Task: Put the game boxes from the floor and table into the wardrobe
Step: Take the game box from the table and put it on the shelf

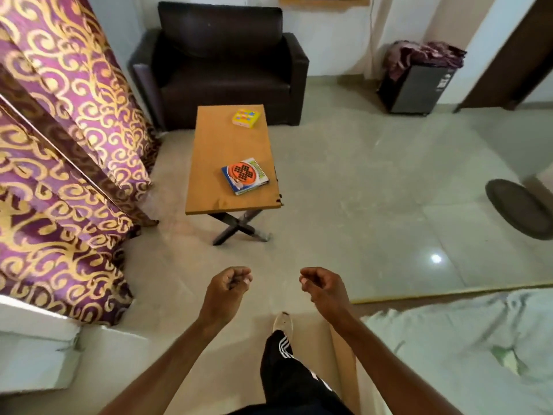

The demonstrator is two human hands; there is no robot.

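— What is on the table (220, 139)?

— It stands right of the purple-and-gold curtain (59, 145) and bears two game boxes. The yellow box (246, 118) lies flat near the far right corner, with coloured squares on its lid. The blue box (244, 176) lies flat by the near right edge, turned askew, an orange disc with a black dot pattern on top.

— And the hands?

— Both are near, over the floor, well apart from the table. The left hand (229, 287) has its fingers curled in and holds nothing. The right hand (321, 287) is curled and empty too.
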